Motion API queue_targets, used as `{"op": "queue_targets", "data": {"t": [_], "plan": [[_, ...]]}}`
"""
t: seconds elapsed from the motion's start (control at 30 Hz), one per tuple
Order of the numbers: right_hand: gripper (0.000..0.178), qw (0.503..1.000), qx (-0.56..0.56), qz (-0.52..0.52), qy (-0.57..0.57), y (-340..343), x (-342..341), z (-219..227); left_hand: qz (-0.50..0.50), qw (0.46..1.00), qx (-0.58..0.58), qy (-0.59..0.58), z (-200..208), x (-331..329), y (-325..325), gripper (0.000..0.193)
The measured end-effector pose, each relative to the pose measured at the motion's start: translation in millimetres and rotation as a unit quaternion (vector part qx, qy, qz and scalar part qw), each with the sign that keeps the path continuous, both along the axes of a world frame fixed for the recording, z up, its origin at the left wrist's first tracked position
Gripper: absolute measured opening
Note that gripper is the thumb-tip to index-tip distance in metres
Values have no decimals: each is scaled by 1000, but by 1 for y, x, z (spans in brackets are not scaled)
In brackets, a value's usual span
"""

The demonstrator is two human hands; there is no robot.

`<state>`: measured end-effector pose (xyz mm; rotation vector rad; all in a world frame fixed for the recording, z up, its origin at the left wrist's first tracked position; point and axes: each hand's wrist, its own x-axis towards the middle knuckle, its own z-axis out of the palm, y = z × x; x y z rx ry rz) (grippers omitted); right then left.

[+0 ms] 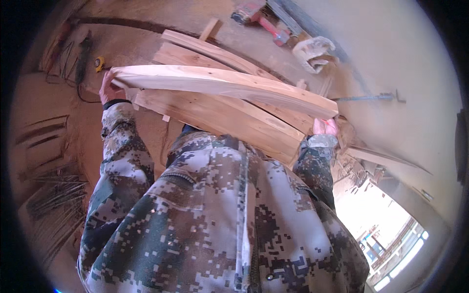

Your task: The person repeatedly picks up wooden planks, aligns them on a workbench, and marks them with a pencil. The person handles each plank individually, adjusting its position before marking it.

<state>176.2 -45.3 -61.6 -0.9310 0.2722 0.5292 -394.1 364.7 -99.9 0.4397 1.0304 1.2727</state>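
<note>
A long pale wooden board (224, 82) spans the view, raised above other planks and held at both ends. My left hand (110, 89) is closed around its left end, the fingers partly behind the wood. At the right end, my right hand (325, 127) grips the board from beneath, with its fingers mostly hidden. Below the board lie several wider wooden planks (195, 108), side by side and slanting down to the right. Another narrow plank (215, 49) rests just beyond it.
A yellow tape measure (99, 63) lies near my left hand. Farther off are a red and black power tool (255, 17) and a pale work glove (313, 52). A blue bar clamp (371, 97) sits to the right. A bright doorway (386, 224) opens at lower right.
</note>
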Motion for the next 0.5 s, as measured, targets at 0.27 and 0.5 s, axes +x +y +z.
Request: {"op": "queue_targets", "data": {"t": [0.27, 0.5], "plan": [[34, 994, 86, 60, -11, 5, -9, 5, 150, 986, -73, 6, -5, -3, -5, 29], [35, 976, 82, 189, 73, 8, 3, -14, 201, 974, 90, -45, -44, -49, 1, 34]]}}
